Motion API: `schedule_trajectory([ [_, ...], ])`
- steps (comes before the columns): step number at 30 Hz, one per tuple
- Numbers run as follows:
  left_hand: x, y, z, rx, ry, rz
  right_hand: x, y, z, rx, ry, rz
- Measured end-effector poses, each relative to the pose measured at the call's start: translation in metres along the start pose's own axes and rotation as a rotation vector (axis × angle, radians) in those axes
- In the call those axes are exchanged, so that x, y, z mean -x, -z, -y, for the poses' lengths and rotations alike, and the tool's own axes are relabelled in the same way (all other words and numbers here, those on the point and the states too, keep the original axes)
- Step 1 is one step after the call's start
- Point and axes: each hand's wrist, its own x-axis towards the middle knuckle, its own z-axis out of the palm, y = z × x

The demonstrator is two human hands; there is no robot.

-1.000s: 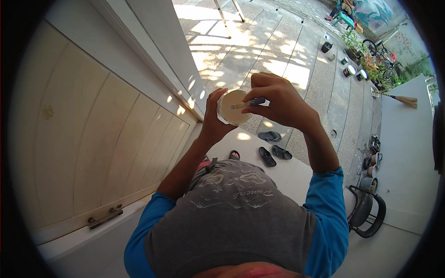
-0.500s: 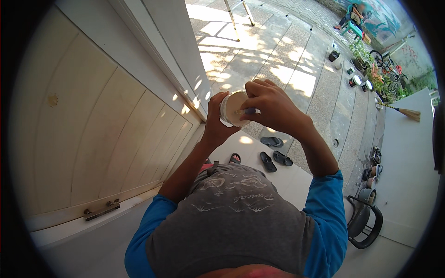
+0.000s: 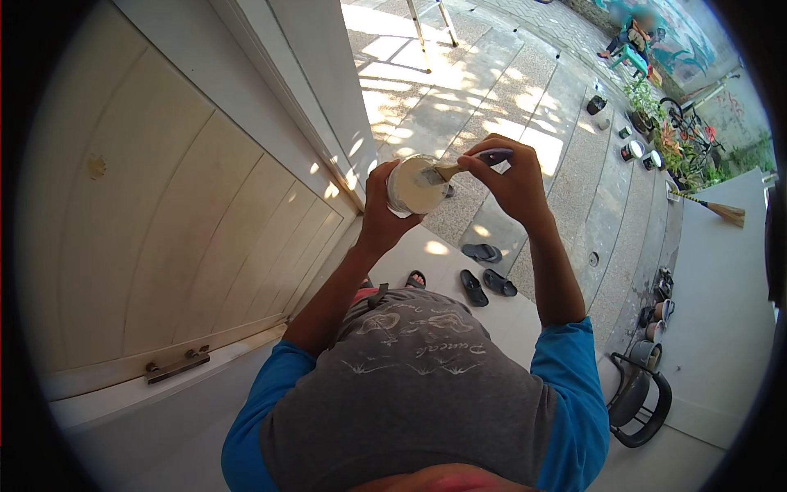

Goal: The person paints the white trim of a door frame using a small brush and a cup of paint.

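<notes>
My left hand (image 3: 382,217) is wrapped round the side of a round tub (image 3: 420,199) of off-white paint, held out in front of my body. In my right hand (image 3: 518,184) is a paintbrush (image 3: 494,154) with a dark handle, pinched between thumb and fingers. Its handle slants up to the right. The bristle end reaches over the rim into the tub, at or just above the paint; I cannot tell how deep it sits.
A white panelled door (image 3: 197,238) with a metal handle (image 3: 177,366) stands close on my left. Dark sandals (image 3: 484,252) lie on the floor ahead. A black chair (image 3: 639,402) is at the right, a broom (image 3: 721,213) beyond it. A stepladder (image 3: 424,33) and a seated person (image 3: 635,37) are farther off.
My right hand has drawn back to the right and turned, so more of the paintbrush shows outside the tub. My left hand keeps its hold on the tub.
</notes>
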Motion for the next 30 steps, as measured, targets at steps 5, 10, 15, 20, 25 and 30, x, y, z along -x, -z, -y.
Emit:
schedule_trajectory([
  [5,0.001,-0.004,0.009,0.003,-0.002,-0.019,0.011,-0.007,-0.002,0.019,0.007,-0.044],
  [10,0.006,-0.012,0.017,0.043,0.046,0.007,0.028,-0.034,-0.008,0.132,0.133,-0.091],
  [15,0.011,-0.02,0.017,0.129,0.096,0.039,0.038,-0.046,0.001,0.344,0.195,-0.074],
  [20,0.013,-0.025,0.019,0.161,0.084,0.053,0.042,-0.052,-0.004,0.338,0.17,-0.086],
  [25,0.02,-0.024,0.02,0.072,0.039,0.067,0.045,-0.052,-0.002,0.346,0.153,-0.101],
  [30,0.025,-0.025,0.021,0.098,0.06,0.043,0.047,-0.055,-0.004,0.325,0.131,-0.085],
])
